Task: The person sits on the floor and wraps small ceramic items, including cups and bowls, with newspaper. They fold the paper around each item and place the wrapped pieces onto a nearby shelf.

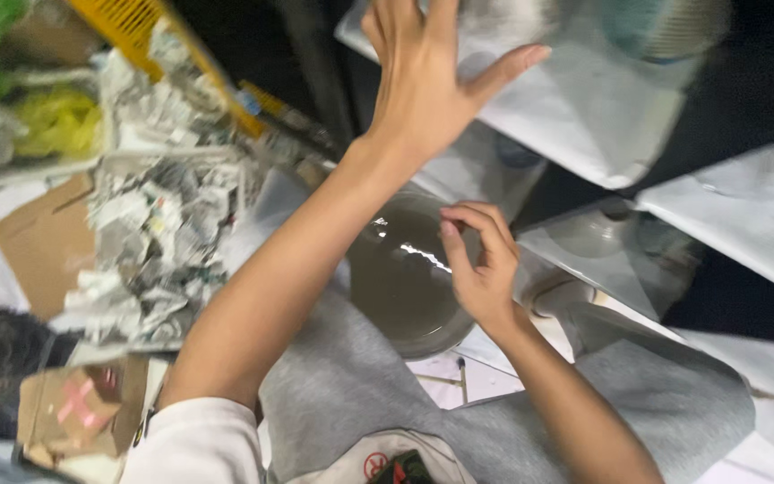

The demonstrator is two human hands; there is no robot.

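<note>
Your left hand (427,81): fingers spread wide, empty, stretched far toward big white paper sheet (584,116), likely to flatten or draw it.
Your right hand (481,264): fingers narrowed to pinch, seemingly on rim of round grey glazed ceramic bowl (405,278), steadying it over lap.
Bowl: centre, near you, glossy, light streak across inside.
Crumpled newspaper heap (159,233): left, likely packing.

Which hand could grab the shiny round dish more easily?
Probably the right hand. Its curled fingertips sit right at the rim of the round glass dish on the lap. The left hand is spread open farther up, over the white paper sheet, away from the dish.
</note>
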